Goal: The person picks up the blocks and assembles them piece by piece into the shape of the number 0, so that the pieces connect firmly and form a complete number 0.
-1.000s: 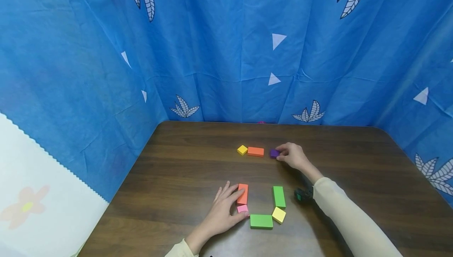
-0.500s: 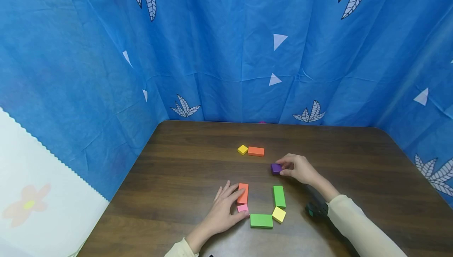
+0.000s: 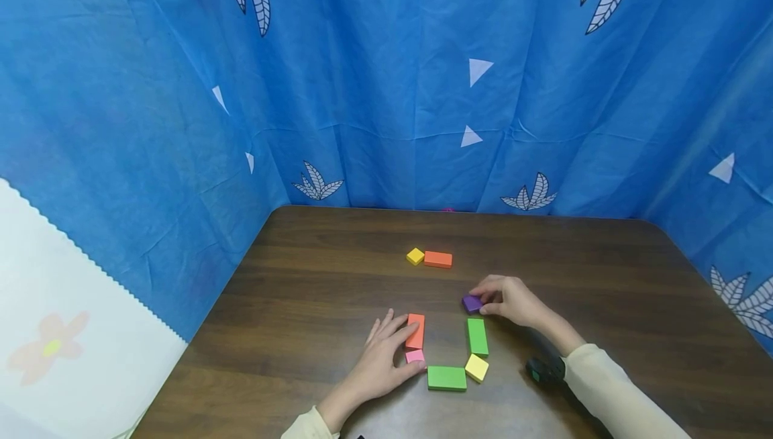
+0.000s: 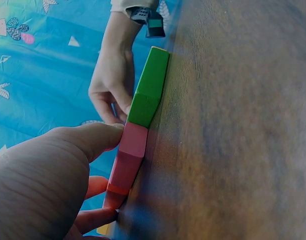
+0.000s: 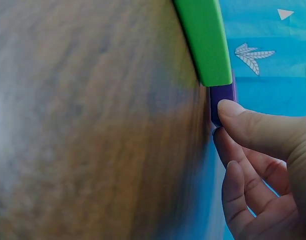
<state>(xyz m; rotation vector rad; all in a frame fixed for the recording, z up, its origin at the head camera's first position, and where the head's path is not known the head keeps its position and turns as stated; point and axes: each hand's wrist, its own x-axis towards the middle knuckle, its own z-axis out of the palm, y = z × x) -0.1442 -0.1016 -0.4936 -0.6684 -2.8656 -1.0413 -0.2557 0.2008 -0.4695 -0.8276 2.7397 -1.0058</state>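
Note:
My right hand (image 3: 514, 301) pinches a small purple block (image 3: 472, 303) between thumb and fingers, just beyond the far end of an upright-lying green block (image 3: 477, 337). In the right wrist view the thumb lies on the purple block (image 5: 222, 95), close to the green block's end (image 5: 208, 45); whether they touch I cannot tell. My left hand (image 3: 380, 362) rests at an orange block (image 3: 415, 331) and a small pink block (image 3: 414, 356), index finger on the orange and thumb at the pink. The left wrist view has the thumb against the pink block's (image 4: 132, 145) edge.
A second green block (image 3: 447, 378) lies crosswise nearest me, with a pale yellow block (image 3: 476, 368) turned at its right corner. Farther back, a yellow block (image 3: 415, 256) touches another orange block (image 3: 438, 260). Blue patterned cloth (image 3: 386, 90) hangs behind the wooden table (image 3: 302, 278).
My right hand has brought the purple block toward me, from beside the far orange block to the green block's far end. The left hand has stayed put.

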